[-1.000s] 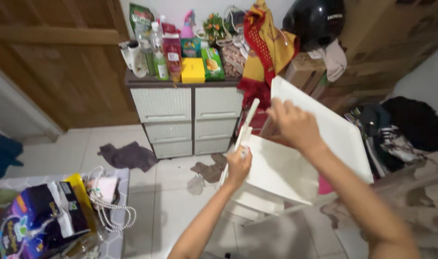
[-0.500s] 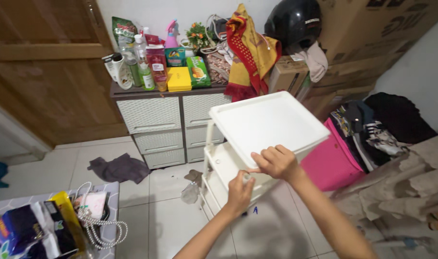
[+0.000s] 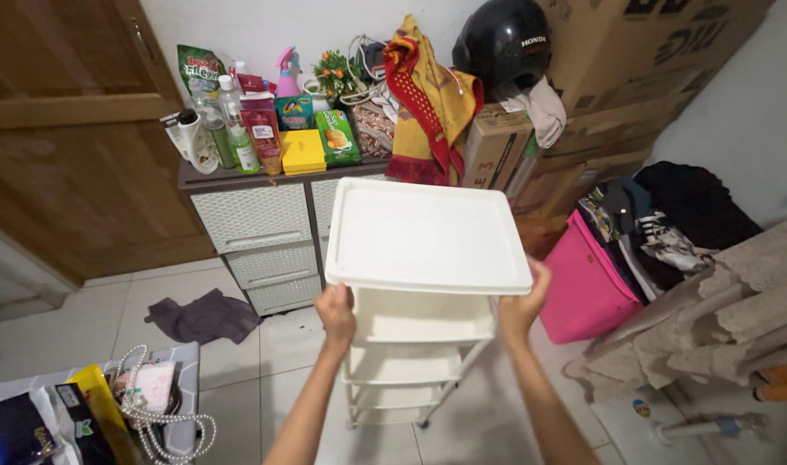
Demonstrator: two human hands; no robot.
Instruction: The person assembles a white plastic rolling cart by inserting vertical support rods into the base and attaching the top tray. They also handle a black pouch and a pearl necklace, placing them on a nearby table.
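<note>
A white plastic tiered shelf rack [image 3: 411,362] stands on the tiled floor in front of me. Its flat white top panel [image 3: 424,232] lies level across the top. My left hand [image 3: 335,312] grips the panel's near left corner from below. My right hand [image 3: 523,303] holds the near right corner. Lower shelves and thin white legs show under the panel between my forearms.
A grey drawer cabinet [image 3: 256,232] with bottles and packets stands behind the rack. A pink tub [image 3: 583,288] with clothes sits to the right, cardboard boxes [image 3: 635,77] and a black helmet [image 3: 501,39] behind. A dark rag [image 3: 202,314] lies on the floor; a cluttered table [image 3: 182,362] is lower left.
The white top panel went from tilted upright to flat on the rack. Both hands moved from one edge to its two near corners.
</note>
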